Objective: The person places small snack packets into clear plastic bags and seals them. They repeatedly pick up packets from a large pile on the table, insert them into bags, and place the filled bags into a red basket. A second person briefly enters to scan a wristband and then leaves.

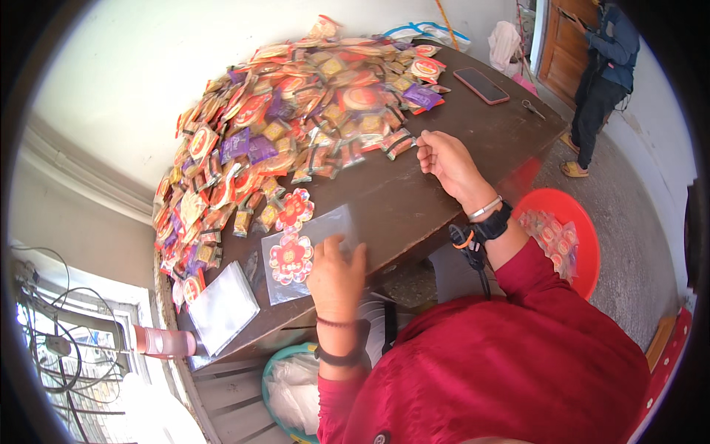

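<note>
My left hand point(335, 275), blurred, is over the lower right part of a clear plastic bag point(324, 227), fingers apart. A red flower-shaped card point(290, 258) lies on the bag beside this hand; a similar card point(295, 210) lies just above it, by the heap. My right hand point(444, 161) has curled fingers near the corner of a small wrapped snack packet point(398, 144) at the heap's right edge; whether it grips the packet cannot be told. The large heap of wrapped snacks point(260, 111) includes round ones in red-and-clear wrappers, small yellow ones and purple packets.
On the brown table point(405, 194) are a stack of clear bags point(224, 308), a phone point(481, 85), small scissors point(533, 109) and a pinkish cup point(166, 341). A red basin point(588, 255) with filled bags stands right, a green basin point(272, 399) below. Another person point(604, 72) stands upper right.
</note>
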`<state>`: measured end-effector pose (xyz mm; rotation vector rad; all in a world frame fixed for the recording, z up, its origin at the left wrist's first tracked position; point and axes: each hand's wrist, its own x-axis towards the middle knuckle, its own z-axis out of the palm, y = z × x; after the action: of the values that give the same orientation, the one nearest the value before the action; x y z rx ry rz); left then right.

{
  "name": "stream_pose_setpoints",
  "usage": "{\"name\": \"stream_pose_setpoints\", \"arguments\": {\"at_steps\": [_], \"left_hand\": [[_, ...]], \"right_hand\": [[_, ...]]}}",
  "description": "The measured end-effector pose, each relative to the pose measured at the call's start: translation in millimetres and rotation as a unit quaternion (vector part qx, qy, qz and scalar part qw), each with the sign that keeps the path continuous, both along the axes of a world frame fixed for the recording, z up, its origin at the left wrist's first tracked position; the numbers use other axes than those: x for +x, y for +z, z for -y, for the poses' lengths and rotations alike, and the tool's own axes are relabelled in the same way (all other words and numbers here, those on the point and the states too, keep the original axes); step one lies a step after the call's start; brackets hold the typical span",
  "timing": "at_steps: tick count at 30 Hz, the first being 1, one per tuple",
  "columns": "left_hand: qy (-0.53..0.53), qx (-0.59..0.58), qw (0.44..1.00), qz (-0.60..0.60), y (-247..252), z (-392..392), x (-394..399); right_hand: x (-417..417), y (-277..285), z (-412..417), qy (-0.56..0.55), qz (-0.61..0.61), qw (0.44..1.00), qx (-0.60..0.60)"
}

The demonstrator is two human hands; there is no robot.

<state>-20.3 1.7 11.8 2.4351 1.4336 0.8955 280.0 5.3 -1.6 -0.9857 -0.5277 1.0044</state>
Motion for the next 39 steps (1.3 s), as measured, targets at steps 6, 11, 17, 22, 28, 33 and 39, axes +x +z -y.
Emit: {"name": "stream_pose_setpoints", "arguments": {"at_steps": [6, 11, 17, 22, 28, 33, 39], "left_hand": [[-0.018, -0.018, 1.000, -0.004, -6, -8, 1], [-0.021, 0.010, 1.000, 0.010, -14, -16, 3], [0.003, 0.020, 0.999, -0.026, -9, -7, 1], [0.014, 0.022, 1.000, -0.014, -16, -14, 4], [0.022, -0.042, 0.999, -0.004, 7, -2, 7], [0.018, -0.049, 0.998, 0.045, 14, 0, 4], [-0.004, -0.074, 0.992, 0.105, 16, 2, 3]], "right_hand": [[-29, 22, 3, 0.039, 0.092, 0.993, -0.057], [-43, 13, -2, 0.080, 0.131, 0.986, -0.059], [-54, 7, -8, 0.104, 0.189, 0.976, -0.036], [-60, -3, -15, 0.078, 0.274, 0.958, -0.034], [-88, -2, -12, 0.104, 0.446, 0.889, -0.010], [-120, 2, -7, 0.116, 0.540, 0.833, 0.013], [-134, 3, -11, 0.151, 0.564, 0.812, 0.002]]}}
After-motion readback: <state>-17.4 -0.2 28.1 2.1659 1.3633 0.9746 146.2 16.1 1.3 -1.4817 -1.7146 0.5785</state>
